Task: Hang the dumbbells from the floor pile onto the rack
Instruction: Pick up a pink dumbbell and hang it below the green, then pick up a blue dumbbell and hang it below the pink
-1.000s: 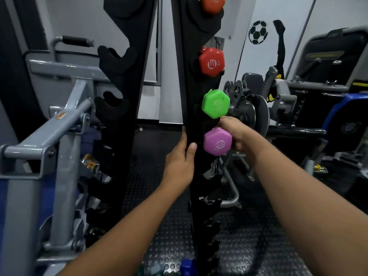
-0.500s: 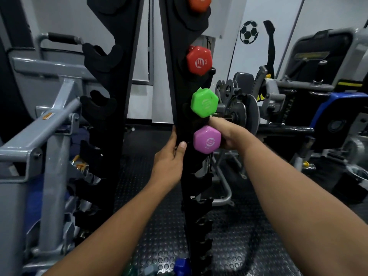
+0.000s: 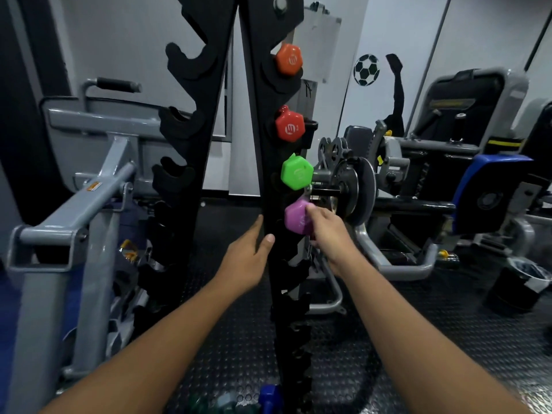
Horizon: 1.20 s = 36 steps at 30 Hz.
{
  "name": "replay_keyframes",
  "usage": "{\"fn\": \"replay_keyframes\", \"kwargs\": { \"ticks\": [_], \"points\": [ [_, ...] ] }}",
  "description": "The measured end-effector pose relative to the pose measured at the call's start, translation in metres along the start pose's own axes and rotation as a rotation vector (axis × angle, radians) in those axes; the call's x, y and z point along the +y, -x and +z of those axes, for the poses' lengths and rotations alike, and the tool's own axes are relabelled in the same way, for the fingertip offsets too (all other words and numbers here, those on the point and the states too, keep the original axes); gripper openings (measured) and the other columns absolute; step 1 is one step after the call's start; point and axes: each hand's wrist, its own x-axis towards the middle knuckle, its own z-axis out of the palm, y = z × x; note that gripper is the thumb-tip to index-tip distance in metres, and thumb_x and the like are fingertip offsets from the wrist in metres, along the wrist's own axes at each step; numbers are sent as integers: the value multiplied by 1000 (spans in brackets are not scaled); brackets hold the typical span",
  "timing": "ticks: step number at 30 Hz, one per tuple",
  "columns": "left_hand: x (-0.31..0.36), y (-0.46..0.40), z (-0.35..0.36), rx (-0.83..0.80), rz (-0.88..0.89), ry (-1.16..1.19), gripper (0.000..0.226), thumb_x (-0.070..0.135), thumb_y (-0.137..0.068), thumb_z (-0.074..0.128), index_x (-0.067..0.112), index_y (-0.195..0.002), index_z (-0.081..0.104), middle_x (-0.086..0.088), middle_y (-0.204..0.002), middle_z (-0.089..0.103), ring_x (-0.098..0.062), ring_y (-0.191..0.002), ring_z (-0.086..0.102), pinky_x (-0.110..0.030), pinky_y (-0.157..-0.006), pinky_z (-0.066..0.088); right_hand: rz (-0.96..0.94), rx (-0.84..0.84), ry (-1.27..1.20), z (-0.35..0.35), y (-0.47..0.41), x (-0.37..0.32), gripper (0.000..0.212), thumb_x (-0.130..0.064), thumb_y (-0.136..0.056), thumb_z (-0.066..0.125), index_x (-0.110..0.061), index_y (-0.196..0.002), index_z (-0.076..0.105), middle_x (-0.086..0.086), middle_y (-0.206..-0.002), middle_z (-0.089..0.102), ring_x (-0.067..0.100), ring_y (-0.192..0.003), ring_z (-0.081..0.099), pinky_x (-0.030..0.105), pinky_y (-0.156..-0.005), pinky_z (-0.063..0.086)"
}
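Your right hand (image 3: pixel 327 234) has slid off the far side of the purple hexagonal dumbbell (image 3: pixel 295 218) and now sits in front of it, fingers loosely curled with the fingertips (image 3: pixel 310 208) touching its upper right edge; the grip is relaxed, not wrapped round the weight. That dumbbell rests in a notch of the right-hand post of the black notched metal rack (image 3: pixel 268 150), fourth down in a column. Above it hang the green hexagonal dumbbell (image 3: pixel 296 172), the red hexagonal dumbbell (image 3: pixel 289 124) and the orange hexagonal dumbbell (image 3: pixel 288 58), each in its own notch and apart from its neighbours.

Your left hand (image 3: pixel 246 259) lies flat against the same post just left of the purple weight, fingers straight along the inner edge and the thumb pressed on the post's front face; that grip is open, steadying the rack.

Empty notches run down the left-hand post and below the purple weight on the right-hand one. At the bottom edge of the view, on the black studded rubber floor (image 3: pixel 239 348), you can see the dark blue dumbbell (image 3: pixel 268 395) at the foot of the rack, with a blurred greenish one (image 3: pixel 222 402) just beside it. Grey gym machines stand to either side.
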Motion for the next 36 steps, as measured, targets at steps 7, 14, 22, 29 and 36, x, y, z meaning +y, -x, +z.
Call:
{"fn": "replay_keyframes", "kwargs": {
  "ticks": [7,14,22,29,36],
  "points": [
    [-9,44,-9,-114,7,-158,62,47,-111,39,23,-166,23,-8,-170,31,-21,-158,24,-37,-128,23,-228,24,384,7,92,14,75,-41,-96,71,-20,-159,37,1,-145,59,17,-134,53,34,-110,43],
    [-23,114,-14,-201,-13,-245,66,55,-109,33,27,-167,17,-3,-173,23,-17,-160,13,-47,-128,23,-167,-132,425,26,180,42,79,-49,-101,63,-21,-165,27,4,-162,42,20,-144,46,34,-114,42],
    [-54,193,-18,-271,-102,-287,61,49,-112,28,25,-168,17,-7,-173,20,-19,-161,11,-40,-128,20,-70,-197,476,29,230,75,73,-48,-103,61,-18,-163,32,5,-156,49,21,-141,48,34,-110,44],
    [-88,240,-3,-319,-160,-270,61,48,-112,27,23,-168,17,-5,-173,22,-16,-161,10,-39,-129,19,27,-233,479,38,250,116,69,-47,-102,62,-20,-160,37,4,-152,53,21,-138,52,38,-111,46],
    [-129,263,26,-397,-246,-276,62,47,-113,27,22,-168,15,-4,-174,19,-15,-161,9,-36,-127,16,138,-292,551,55,255,176,67,-47,-102,62,-17,-157,42,7,-146,58,23,-131,56,33,-102,46]
  ]
}}
